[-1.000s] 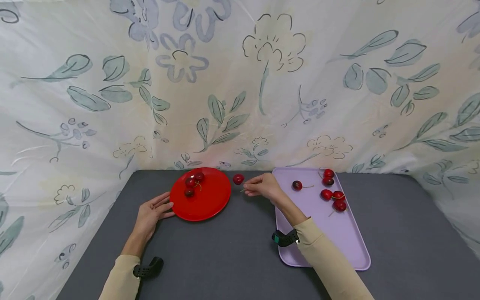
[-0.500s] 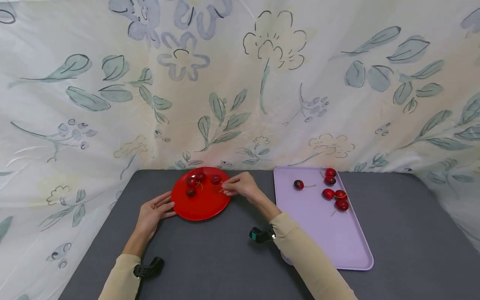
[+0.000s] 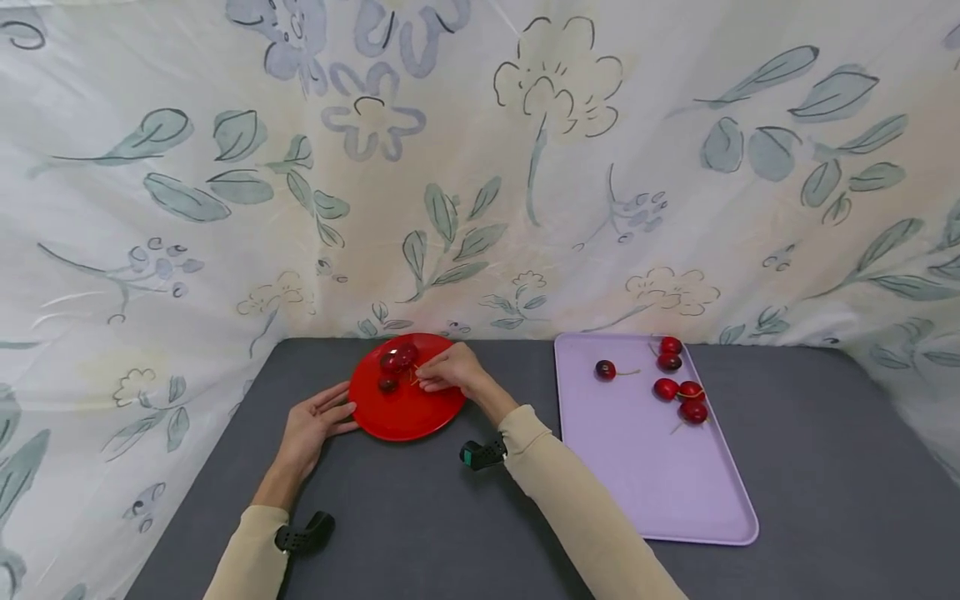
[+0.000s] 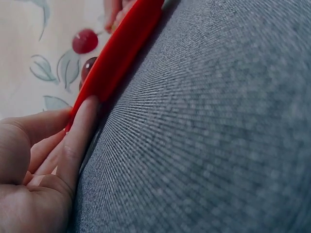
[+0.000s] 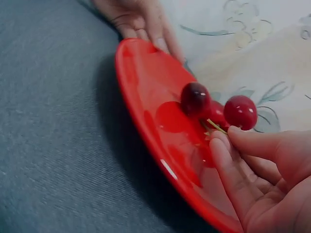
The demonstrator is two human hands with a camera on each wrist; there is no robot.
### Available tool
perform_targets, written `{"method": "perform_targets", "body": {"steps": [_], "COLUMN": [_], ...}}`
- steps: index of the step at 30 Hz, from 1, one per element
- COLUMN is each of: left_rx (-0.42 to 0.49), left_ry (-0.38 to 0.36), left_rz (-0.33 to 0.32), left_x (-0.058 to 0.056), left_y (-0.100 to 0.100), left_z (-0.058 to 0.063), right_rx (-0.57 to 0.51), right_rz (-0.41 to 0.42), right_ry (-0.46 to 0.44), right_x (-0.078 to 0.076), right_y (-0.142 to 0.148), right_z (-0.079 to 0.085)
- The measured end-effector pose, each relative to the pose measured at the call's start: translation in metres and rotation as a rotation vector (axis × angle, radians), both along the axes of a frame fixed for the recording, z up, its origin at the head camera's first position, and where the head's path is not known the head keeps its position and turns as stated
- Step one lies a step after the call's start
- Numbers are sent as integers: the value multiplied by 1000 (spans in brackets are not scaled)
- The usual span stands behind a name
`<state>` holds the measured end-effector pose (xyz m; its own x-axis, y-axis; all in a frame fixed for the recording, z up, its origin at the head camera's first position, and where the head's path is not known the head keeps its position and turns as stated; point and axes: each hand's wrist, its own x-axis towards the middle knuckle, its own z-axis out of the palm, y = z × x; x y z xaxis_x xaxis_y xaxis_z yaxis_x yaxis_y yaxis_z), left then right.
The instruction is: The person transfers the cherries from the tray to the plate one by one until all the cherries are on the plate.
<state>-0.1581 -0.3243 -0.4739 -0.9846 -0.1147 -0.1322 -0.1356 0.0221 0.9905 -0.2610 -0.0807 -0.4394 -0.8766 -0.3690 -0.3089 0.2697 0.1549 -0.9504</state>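
My right hand [image 3: 453,371] reaches over the red plate [image 3: 412,421], pinching a cherry stem between thumb and fingertips. The held cherry [image 5: 240,112] hangs close over the plate and shows apart from its surface in the left wrist view. Beside it on the plate lie a dark cherry [image 5: 195,98] and other cherries, partly overlapped in the head view. At the plate's left edge, my left hand [image 3: 307,429] holds the rim, with thumb and fingers on either side of it in the left wrist view.
A lilac tray [image 3: 622,492] stands on the dark grey tabletop [image 3: 405,517] at the right. One cherry [image 3: 605,370] lies near its left side, and several more cherries along its right side. Behind the table hangs a flowered cloth [image 3: 450,125].
My right hand has moved left from beside the tray to over the plate, carrying the cherry by its stem. My left hand has stayed at the plate's rim.
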Motion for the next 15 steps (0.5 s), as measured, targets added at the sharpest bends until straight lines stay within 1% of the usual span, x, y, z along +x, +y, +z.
{"method": "perform_targets", "body": {"steps": [2,4,6,11,15], "left_rx": [2,2,1,4,5], "left_ry": [-1,0,-1,-5,4], "left_rz": [0,1,-5,-5,0], "left_x": [0,0,0,-2,-2], "left_y": [0,0,-1,-1,-1], "left_z": [-1,-1,-2,-3,-2], "right_rx": [-1,6,31,157,184], "right_rz": [5,6,-16,-86,-111], "right_ry": [-16,-12,9,100,116], "right_x": [1,3,6,11,12], "right_y": [-3,-6,-8,-14,-16], "right_z": [0,0,0,-2,-1]}}
